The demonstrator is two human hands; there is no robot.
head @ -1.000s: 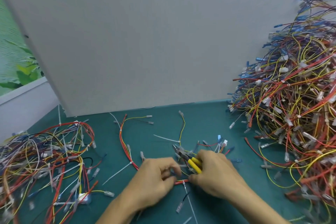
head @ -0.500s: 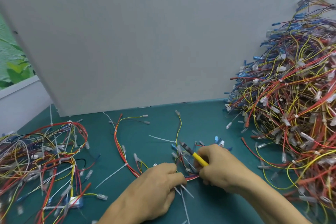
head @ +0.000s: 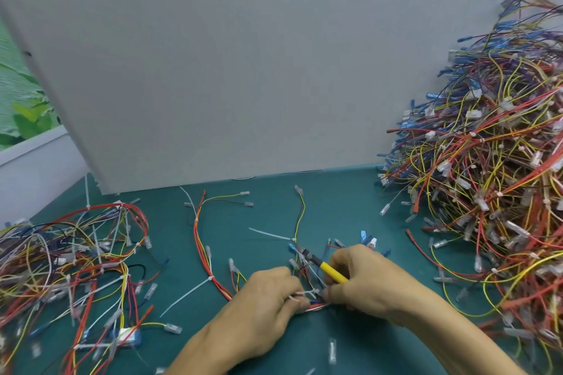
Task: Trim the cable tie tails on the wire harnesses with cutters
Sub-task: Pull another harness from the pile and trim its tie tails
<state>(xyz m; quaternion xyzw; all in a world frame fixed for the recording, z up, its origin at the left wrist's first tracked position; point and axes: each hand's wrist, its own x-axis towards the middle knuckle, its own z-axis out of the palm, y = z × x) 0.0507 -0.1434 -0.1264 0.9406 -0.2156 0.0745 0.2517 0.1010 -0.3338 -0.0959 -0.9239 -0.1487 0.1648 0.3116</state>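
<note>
My left hand (head: pixel 265 310) pinches a wire harness (head: pixel 210 271) of red, yellow and blue wires at a white cable tie close to my right thumb. My right hand (head: pixel 362 286) grips the yellow-handled cutters (head: pixel 323 266), whose dark jaws point up and left over the bundle, and its fingertips also press on the same wires. White cable tie tails (head: pixel 189 294) stick out from the harness on the green mat. Whether the jaws are closed on a tail is hidden by blur.
A large heap of harnesses (head: pixel 493 179) fills the right side. A smaller pile (head: pixel 70 271) lies at the left. A grey upright panel (head: pixel 243 70) stands behind the green mat (head: pixel 350 207). Loose terminals and cut tie pieces lie around my hands.
The cutters have tilted so the jaws point further up and left. Both hands have shifted slightly toward me and closed in on the same spot of the harness.
</note>
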